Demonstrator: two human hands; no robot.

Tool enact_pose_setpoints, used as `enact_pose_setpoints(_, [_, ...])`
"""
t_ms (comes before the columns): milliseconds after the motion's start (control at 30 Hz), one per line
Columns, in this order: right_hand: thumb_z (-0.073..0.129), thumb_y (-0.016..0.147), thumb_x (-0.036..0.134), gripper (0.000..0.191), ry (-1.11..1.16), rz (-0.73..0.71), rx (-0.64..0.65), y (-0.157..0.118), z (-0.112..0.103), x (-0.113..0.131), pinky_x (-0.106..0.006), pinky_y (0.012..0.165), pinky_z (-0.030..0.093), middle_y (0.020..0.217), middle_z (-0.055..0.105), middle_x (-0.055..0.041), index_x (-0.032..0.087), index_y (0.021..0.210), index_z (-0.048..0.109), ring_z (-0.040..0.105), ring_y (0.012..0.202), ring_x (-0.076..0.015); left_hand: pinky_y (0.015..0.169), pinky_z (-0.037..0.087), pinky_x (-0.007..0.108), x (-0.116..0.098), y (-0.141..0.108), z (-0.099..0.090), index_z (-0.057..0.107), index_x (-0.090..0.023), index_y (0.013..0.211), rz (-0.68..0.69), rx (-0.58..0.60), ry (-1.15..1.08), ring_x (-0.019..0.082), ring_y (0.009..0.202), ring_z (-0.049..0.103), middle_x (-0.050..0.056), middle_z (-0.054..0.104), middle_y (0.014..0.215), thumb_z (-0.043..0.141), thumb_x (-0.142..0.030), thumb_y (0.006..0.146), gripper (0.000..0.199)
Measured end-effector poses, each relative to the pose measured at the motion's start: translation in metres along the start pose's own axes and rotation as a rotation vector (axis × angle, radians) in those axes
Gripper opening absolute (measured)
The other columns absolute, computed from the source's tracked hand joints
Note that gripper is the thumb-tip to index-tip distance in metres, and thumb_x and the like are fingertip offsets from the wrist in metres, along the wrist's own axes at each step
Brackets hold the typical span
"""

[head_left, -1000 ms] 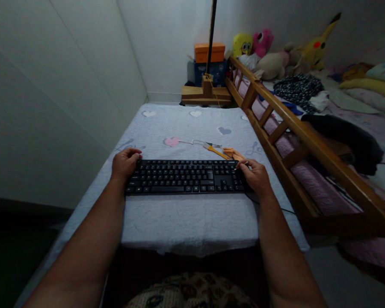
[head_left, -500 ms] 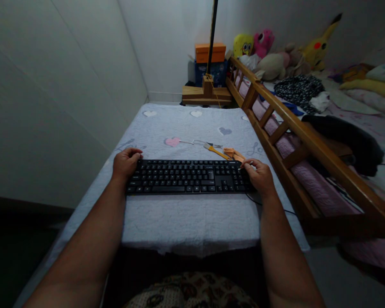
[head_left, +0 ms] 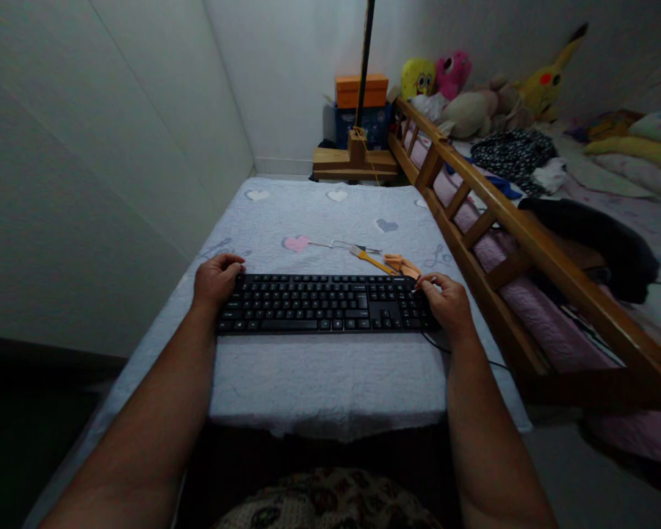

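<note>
A black keyboard [head_left: 302, 303] lies flat across the cloth-covered table [head_left: 330, 382]. At its upper left corner, my left hand [head_left: 216, 281] is closed with curled fingers against the keyboard's edge. My right hand [head_left: 446, 300] is over the number pad at the right end, pinching a thin white-tipped stick that looks like a cotton swab [head_left: 415, 291]. One tip of it touches or nearly touches the keys; the fingers cover its middle. Just behind the keyboard lie a flat brush with a yellow handle [head_left: 375, 262] and an orange cloth or glove [head_left: 401, 264], partly hidden.
A thin bent wire tool [head_left: 344, 243] lies beyond the brush. The keyboard's cable [head_left: 468, 357] runs off to the right. A wooden bed rail [head_left: 507, 242] borders the table's right side, and a pale wall [head_left: 115, 176] stands on the left. A wooden stand [head_left: 355, 158] is at the far end.
My right hand and the swab's tip have shifted very slightly to the right over the number pad. My left hand and the keyboard stay in place.
</note>
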State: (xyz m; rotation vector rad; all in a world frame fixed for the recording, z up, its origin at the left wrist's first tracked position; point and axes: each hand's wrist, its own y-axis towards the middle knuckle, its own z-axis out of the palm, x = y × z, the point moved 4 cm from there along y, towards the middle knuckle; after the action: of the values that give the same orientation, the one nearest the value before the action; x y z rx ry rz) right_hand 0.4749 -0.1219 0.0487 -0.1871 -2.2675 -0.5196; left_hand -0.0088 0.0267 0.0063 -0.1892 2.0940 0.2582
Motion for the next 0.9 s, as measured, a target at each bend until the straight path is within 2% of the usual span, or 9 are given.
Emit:
enact_pose_setpoints(700, [0.055,0.085,0.038,0.023,0.008,-0.022,0.032,-0.0009,0.0047,0.0038,-0.039,0.091,0.048,0.083,0.073,-0.0044,0.023,0.075,0.070,0.066,0.085,-0.0247,0.080,0.054,0.034,-0.0054,-0.0028,-0.0005,0.071,-0.021,0.083,-0.013,0.005,0.011,0.022,0.076,0.066,0.003,0.071,0.078,0.061,-0.031,0.068,0.021])
enact_pose_setpoints(900, [0.056,0.085,0.041,0.025,0.035,-0.030,0.034,-0.0007,0.0065,0.0030,-0.039,0.092,0.048,0.084,0.074,-0.0045,0.023,0.076,0.071,0.067,0.086,-0.0246,0.077,0.052,0.032,-0.0019,-0.0007,-0.0006,0.072,-0.022,0.084,-0.004,-0.008,0.027,0.021,0.076,0.065,0.002,0.071,0.078,0.062,-0.034,0.065,0.025])
